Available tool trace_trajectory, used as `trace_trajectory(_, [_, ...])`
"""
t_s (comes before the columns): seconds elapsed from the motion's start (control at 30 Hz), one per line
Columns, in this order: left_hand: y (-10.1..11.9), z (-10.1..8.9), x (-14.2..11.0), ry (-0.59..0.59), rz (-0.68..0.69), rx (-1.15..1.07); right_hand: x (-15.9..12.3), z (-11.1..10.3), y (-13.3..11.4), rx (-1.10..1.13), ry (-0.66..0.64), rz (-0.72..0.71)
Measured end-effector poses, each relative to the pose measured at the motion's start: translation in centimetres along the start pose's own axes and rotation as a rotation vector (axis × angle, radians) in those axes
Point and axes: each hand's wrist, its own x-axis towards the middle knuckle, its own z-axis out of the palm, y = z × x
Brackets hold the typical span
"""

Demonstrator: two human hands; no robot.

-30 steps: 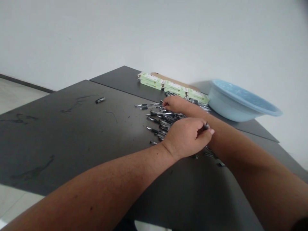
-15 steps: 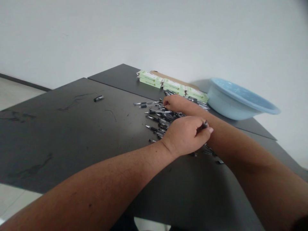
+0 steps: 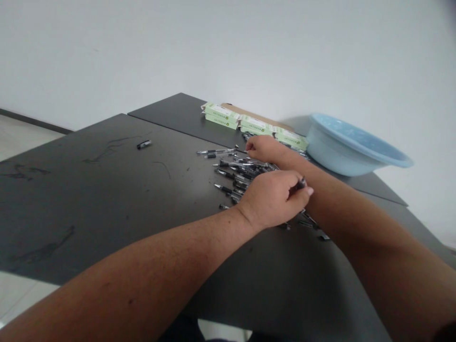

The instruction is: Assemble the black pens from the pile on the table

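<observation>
My left hand is closed above the near side of a loose pile of pens. A dark pen end pokes out between its thumb and forefinger; the rest is hidden in the fist. Farther off, my right hand reaches across to the far side of the pile, its arm passing beyond my left hand. Its fingertips are pinched on a slim dark pen, only partly visible. The pens are clear with black grips and lie in different directions.
Light green boxes stand in a row at the back, a brown cardboard piece behind them. A light blue basin sits at the back right. A single black cap-like piece lies on the left of the dark table.
The view has shifted slightly. My right hand has moved a little up and right from the pile, and a slim dark pen now shows at its fingertips. My left hand keeps its grip.
</observation>
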Motion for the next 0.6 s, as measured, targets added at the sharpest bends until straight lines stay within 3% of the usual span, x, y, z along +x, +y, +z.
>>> trace_trajectory(0.17, [0.0, 0.0, 0.2, -0.013, -0.020, -0.013, -4.1, -3.1, 2.0, 0.049, 0.021, 0.084])
trace_trajectory(0.33, [0.0, 0.2, 0.2, 0.040, -0.016, 0.002, -12.7, -5.2, 4.6, 0.111, -0.031, 0.191])
trace_trajectory(0.47, [0.0, 0.3, 0.2, 0.053, -0.008, 0.031, -19.7, -5.6, 5.0, 0.202, -0.220, 0.222])
trace_trajectory(0.6, [0.1, 0.3, 0.2, 0.053, -0.016, 0.068, -23.8, -5.1, 4.0, 0.187, -0.389, 0.204])
